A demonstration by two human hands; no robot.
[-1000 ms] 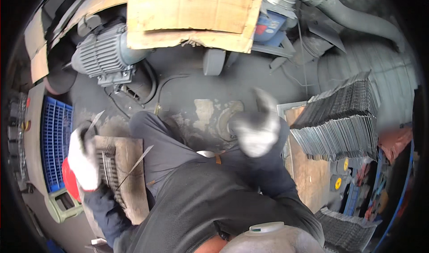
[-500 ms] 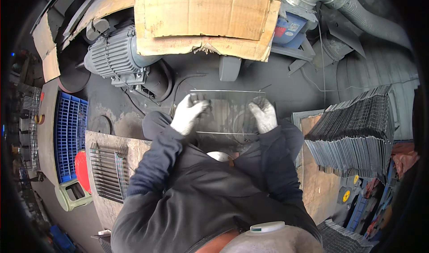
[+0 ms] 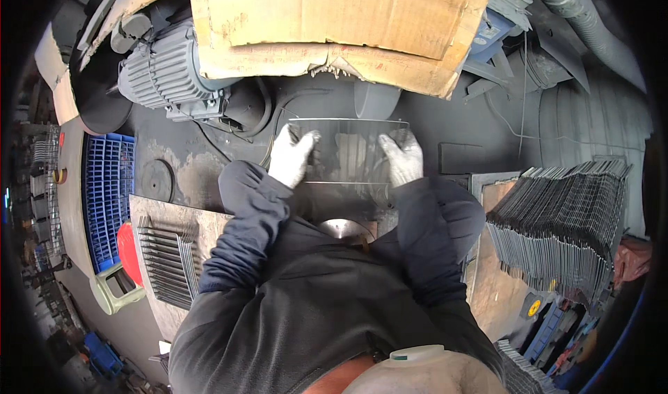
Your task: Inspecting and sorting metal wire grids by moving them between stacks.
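Observation:
Between my two gloved hands is a thin wire rack (image 3: 348, 182), its long front and back bars bright and the wires between them barely visible. My left hand (image 3: 291, 157), in a greyish-white glove, is closed around its left side. Its right side is in the grip of my right hand (image 3: 405, 159), gloved the same way with dark smudged fingertips. The rack is in front of my knees, just short of a grey wheel (image 3: 377, 100) partly hidden under cardboard. A shiny round metal piece (image 3: 341, 228) shows between my thighs.
Worn cardboard sheets (image 3: 327, 18) cover the machine ahead. A grey electric motor (image 3: 163, 70) sits at far left. Several wire racks (image 3: 167, 262) lie on a board to my left, near a blue crate (image 3: 110, 199). A tall stack of racks (image 3: 557, 227) stands at right.
Both hands have moved forward with the wire rack, bringing its far bar closer to the grey wheel and cardboard. The whole view has also shifted slightly.

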